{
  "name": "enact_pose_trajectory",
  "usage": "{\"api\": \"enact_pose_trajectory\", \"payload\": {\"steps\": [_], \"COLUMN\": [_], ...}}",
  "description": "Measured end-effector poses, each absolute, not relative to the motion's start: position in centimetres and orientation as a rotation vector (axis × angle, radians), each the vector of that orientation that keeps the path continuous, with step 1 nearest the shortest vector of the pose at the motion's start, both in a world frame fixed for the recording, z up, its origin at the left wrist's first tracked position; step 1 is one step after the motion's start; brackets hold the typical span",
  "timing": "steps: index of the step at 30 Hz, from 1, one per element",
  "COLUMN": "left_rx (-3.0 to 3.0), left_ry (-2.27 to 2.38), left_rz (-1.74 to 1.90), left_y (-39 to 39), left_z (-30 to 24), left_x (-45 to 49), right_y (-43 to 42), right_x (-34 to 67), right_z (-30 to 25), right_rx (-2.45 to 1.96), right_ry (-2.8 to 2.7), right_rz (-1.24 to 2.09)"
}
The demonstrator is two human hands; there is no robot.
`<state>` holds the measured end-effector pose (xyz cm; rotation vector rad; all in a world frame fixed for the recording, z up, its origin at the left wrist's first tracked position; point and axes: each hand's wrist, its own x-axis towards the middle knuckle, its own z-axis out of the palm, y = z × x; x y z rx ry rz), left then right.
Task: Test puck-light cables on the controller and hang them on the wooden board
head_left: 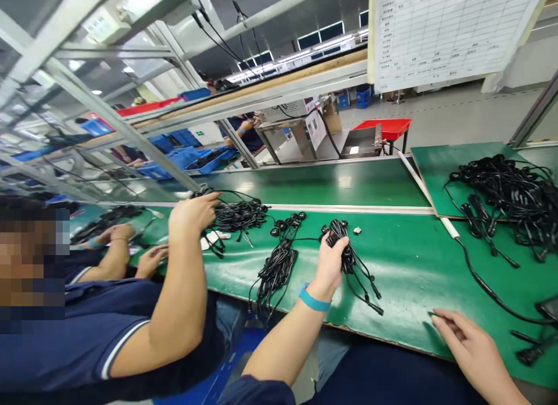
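My left hand point(330, 261), with a blue band at its wrist, is closed around a bundle of black cables point(347, 255). The loose connector ends of these cables hang out to the right over the green bench top point(392, 277). Lower right, above the bench's front edge, my right hand point(468, 341) has its thumb and fingers drawn together. A tiny dark spot shows at their tips, too small to name. Left of my left hand lies another bundle of black cables point(278, 268).
A large heap of black cables point(505, 184) lies on a raised green board point(429, 161) at right. A thick cable with a white sleeve point(450, 228) runs toward black connectors point(534, 350). At left, a co-worker's arm point(183, 277) reaches toward more cables point(239, 215). A metal frame stands behind.
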<state>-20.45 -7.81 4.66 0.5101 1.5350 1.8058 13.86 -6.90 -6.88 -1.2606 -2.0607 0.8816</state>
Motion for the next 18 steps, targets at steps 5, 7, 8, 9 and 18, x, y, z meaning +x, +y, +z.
{"api": "enact_pose_trajectory", "payload": {"steps": [5, 7, 8, 9, 18], "left_rx": [0.618, 0.634, 0.629, 0.62, 0.948], "left_ry": [1.474, 1.378, 1.318, 1.26, 1.472], "left_rz": [1.77, 1.737, 1.715, 1.681, 1.237], "left_y": [-9.9, -10.6, -11.0, -11.4, -14.7], "left_z": [2.4, 1.6, 1.3, 0.9, -1.7], "left_x": [-11.3, -8.5, -7.5, -6.7, -12.7], "right_y": [-5.1, -4.7, -4.6, -4.7, -4.5], "right_x": [10.0, 8.5, 7.9, 7.5, 10.2], "right_z": [-1.5, -0.1, 0.4, 0.6, -0.8], "right_rx": [-1.088, -0.912, -0.831, -0.765, -1.073], "right_ry": [-1.876, -1.831, -1.802, -1.766, -1.369], "right_rz": [1.51, 1.705, 1.794, 1.885, 2.39]}}
